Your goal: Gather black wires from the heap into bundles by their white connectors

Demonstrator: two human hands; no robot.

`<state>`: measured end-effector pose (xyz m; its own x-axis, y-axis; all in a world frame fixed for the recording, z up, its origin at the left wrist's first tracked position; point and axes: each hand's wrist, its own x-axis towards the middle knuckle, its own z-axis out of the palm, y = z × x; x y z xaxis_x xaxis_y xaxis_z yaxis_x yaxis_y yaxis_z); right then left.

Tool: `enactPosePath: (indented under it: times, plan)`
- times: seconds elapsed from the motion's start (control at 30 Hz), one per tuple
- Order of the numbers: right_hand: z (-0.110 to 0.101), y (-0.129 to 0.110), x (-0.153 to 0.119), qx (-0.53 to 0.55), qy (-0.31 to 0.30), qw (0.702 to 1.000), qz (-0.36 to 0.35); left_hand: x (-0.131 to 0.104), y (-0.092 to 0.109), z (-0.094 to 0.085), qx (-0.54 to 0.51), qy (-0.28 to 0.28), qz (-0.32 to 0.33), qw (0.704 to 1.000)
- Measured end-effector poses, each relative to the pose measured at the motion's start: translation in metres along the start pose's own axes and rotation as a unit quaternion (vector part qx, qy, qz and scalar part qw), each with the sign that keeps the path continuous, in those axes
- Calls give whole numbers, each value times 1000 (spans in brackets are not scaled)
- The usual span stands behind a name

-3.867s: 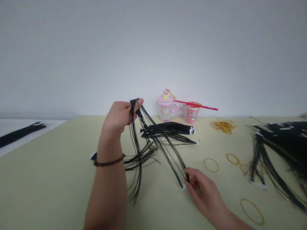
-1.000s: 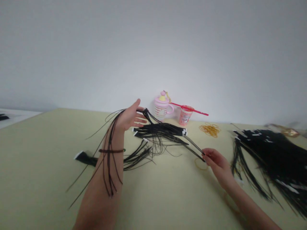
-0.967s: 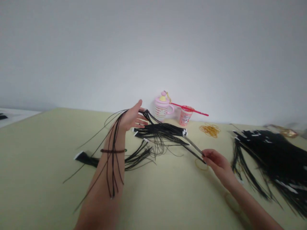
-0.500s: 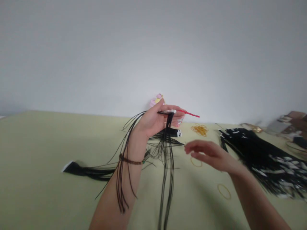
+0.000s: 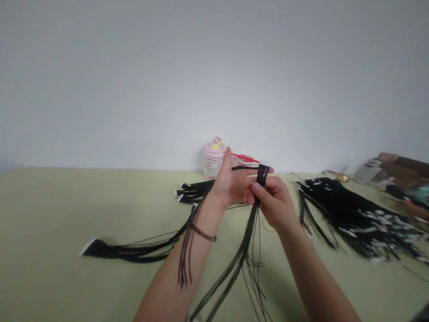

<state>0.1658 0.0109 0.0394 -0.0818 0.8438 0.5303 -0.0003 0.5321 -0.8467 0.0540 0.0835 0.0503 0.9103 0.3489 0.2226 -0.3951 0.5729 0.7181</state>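
Observation:
A bundle of thin black wires (image 5: 246, 241) hangs in front of me, its upper end at my fingers. My right hand (image 5: 276, 201) pinches it between thumb and fingers just below that end. Palm up and thumb raised, my left hand (image 5: 233, 183) has the bundle's top across its fingers, which are partly curled and partly hidden. A few strands run over its palm and trail down the left forearm. A thin red strip (image 5: 246, 158) lies along the left fingers; how it is held is unclear.
Another wire bundle (image 5: 107, 250) lies at left, and several with white ends (image 5: 187, 192) lie behind my left hand. A pink-lidded cup (image 5: 212, 163) stands by the wall. A large heap of black wires (image 5: 348, 210) fills the right, with boxes (image 5: 398, 167) behind and someone's hand (image 5: 415, 209).
My right hand has moved up and left from above the table and closed on the wires. The left hand has shifted slightly right; the pink-lidded cup now shows more.

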Motion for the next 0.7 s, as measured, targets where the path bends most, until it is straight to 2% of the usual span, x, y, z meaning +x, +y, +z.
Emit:
enactPosePath:
  times: [0.07,0.13,0.23,0.33,0.4,0.5,0.6,0.7]
  plan:
    - [-14,0,2,-13,69,998,-4,6,-5,-8,-54,-29,-31,998]
    - [-28,-1,5,-32,124,992,-4,8,-7,-11,-81,-36,-50,995]
    - [-43,-1,8,-76,166,983,4,7,-6,-6,-38,13,-43,998]
    - [-46,-1,8,-118,118,985,37,6,-8,6,102,77,32,991]
    - [-40,-1,7,-134,69,987,56,7,-11,14,219,110,90,965]
    - [-26,0,4,-136,26,988,67,5,-14,21,350,166,132,912]
    - [-16,2,3,-106,-13,992,66,0,-11,26,373,225,185,881]
    - [-13,1,3,-69,-39,995,55,-7,-5,31,320,242,245,883]
